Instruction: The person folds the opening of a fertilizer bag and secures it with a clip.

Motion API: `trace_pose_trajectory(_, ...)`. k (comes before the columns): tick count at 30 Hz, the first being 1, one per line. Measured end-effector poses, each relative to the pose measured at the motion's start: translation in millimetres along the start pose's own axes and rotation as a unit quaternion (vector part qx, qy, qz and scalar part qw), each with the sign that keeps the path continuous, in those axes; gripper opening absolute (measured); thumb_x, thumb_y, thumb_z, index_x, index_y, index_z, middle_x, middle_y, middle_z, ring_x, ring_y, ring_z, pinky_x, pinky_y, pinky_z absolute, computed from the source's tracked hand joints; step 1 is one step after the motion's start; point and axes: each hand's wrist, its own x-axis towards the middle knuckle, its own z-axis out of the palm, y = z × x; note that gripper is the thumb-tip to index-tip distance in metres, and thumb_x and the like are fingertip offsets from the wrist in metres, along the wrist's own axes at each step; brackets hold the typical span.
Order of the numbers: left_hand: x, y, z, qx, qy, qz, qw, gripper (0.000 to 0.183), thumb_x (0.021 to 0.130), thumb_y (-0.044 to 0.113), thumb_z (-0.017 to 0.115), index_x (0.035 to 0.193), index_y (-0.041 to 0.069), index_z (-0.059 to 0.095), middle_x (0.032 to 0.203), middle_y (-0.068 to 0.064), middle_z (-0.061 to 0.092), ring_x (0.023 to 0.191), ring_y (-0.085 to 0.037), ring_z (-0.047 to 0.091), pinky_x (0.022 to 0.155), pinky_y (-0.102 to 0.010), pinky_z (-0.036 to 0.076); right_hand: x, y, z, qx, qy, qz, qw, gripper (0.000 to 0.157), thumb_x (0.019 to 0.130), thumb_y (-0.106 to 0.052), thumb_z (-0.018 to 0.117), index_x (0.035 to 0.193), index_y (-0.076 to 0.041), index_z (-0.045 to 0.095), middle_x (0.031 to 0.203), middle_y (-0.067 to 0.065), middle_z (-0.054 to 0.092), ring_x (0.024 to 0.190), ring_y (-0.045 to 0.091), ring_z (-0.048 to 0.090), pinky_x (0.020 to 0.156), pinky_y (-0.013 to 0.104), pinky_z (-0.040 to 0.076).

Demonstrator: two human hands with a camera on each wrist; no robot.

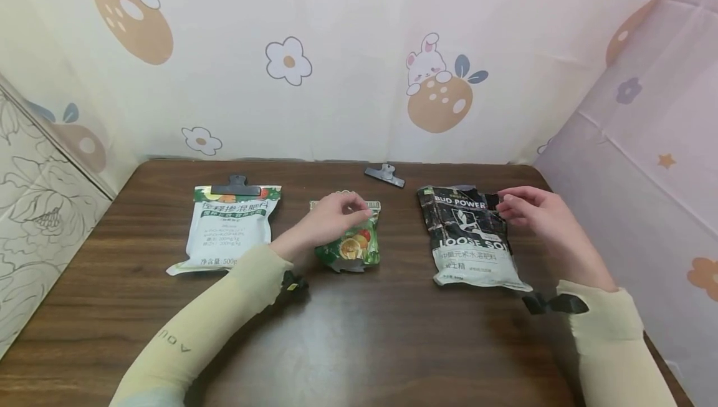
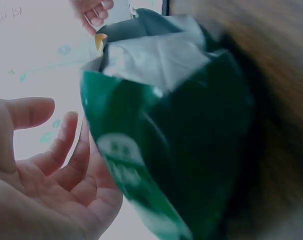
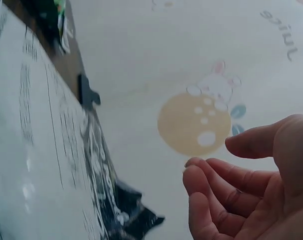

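Note:
In the head view my left hand (image 1: 335,223) is over a small green pouch (image 1: 352,248) printed with fruit. The left wrist view shows that pouch (image 2: 166,130) from its torn edge, silver lining exposed, beside my loosely curved fingers, with thumb apart. My right hand (image 1: 530,210) is by the upper right edge of a black and white bag (image 1: 468,239) marked "LOOSE SO". In the right wrist view nothing sits between that hand's thumb and fingertips, and the bag's back (image 3: 36,135) and crumpled, dark torn corner (image 3: 136,210) lie to the left.
On the left of the brown wooden table (image 1: 387,332) lies a white bag (image 1: 227,239) with a black clip (image 1: 237,187) on its top edge. Another black clip (image 1: 385,174) lies at the back, near the patterned curtain (image 1: 348,101).

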Motion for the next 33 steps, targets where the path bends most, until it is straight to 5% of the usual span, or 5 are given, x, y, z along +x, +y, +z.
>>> trace_pose_trajectory(6,24.0,23.3,10.4,-0.013,-0.056,0.006,0.9983,0.027,0.099,0.042,0.060,0.107,0.017,0.067,0.103,-0.007,0.068,0.086,-0.025,0.067,0.062,-0.036,0.052,3,21,-13.1,0.003,0.029,0.021,0.999,0.030,0.103,-0.022,0.056,0.124,0.001,0.055,0.090,-0.021,0.068,0.085,0.000,0.066,0.075,0.017,0.052)
trace_pose_trajectory(11,47.8,37.9,18.8,-0.016,-0.066,0.005,0.9977,0.023,0.099,0.041,0.060,0.106,0.020,0.066,0.108,0.003,0.067,0.098,-0.023,0.069,0.074,-0.034,0.052,8,34,-15.6,-0.029,0.042,0.046,0.998,0.043,0.101,-0.026,0.059,0.131,0.005,0.052,0.090,-0.027,0.063,0.082,-0.002,0.064,0.074,0.016,0.050)
trace_pose_trajectory(19,75.3,52.1,34.2,-0.023,-0.104,0.001,0.9943,0.029,0.099,0.042,0.061,0.113,0.016,0.064,0.105,0.006,0.066,0.101,-0.020,0.068,0.089,-0.038,0.049,16,51,-11.8,-0.108,-0.010,0.090,0.990,0.060,0.102,-0.036,0.055,0.140,0.009,0.046,0.132,0.031,0.054,0.105,0.035,0.064,0.088,0.043,0.052)
trace_pose_trajectory(23,84.1,61.3,42.1,-0.023,-0.107,0.003,0.9940,0.028,0.098,0.042,0.062,0.112,0.017,0.064,0.107,0.006,0.065,0.095,-0.014,0.067,0.088,-0.035,0.048,19,59,-9.0,-0.110,-0.029,0.095,0.989,0.060,0.104,-0.036,0.052,0.139,0.013,0.044,0.135,0.036,0.050,0.113,0.043,0.059,0.090,0.048,0.052)
trace_pose_trajectory(33,113.5,66.6,65.9,0.009,-0.070,-0.011,0.9974,0.036,0.098,0.040,0.061,0.118,0.010,0.064,0.107,-0.006,0.068,0.097,-0.020,0.063,0.080,-0.029,0.048,22,66,-0.1,-0.091,-0.043,0.100,0.990,0.058,0.105,-0.030,0.051,0.139,0.016,0.041,0.132,0.036,0.051,0.102,0.028,0.065,0.084,0.039,0.056)
